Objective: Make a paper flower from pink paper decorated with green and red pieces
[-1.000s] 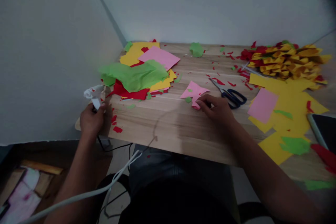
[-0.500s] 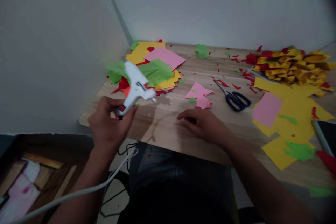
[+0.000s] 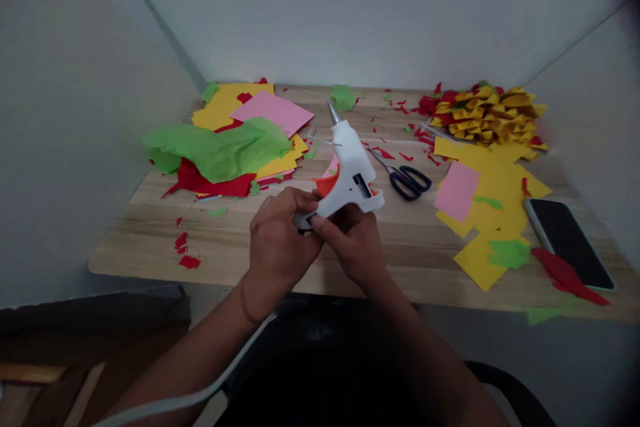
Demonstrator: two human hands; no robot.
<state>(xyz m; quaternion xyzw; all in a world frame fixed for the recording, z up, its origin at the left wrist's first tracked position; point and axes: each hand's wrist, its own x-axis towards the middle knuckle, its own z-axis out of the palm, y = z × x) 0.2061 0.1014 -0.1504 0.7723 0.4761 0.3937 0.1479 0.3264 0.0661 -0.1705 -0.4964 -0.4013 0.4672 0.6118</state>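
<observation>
A white hot glue gun [image 3: 353, 157] with an orange trigger is held over the front middle of the table, its metal nozzle pointing away from me. My left hand [image 3: 283, 233] is closed round the lower end of its handle. With the thumb on the handle's end, my right hand [image 3: 357, 243] also grips it from the right; its other fingers are partly hidden behind the gun. A white cord runs down along my left forearm. Just right of the gun, dark-handled scissors [image 3: 410, 182] lie on the wooden table [image 3: 410, 247].
Green crumpled paper [image 3: 220, 150] covers yellow, pink and red sheets at the left. At the back right sits a bunch of folded yellow and red paper [image 3: 493, 117]. Yellow sheets [image 3: 500, 193] and a phone [image 3: 570, 240] lie at the right. Walls stand behind and beside the table.
The glue gun has come from the left to the middle and turned so its nozzle points away. My right hand has risen from the table and taken hold of it too.
</observation>
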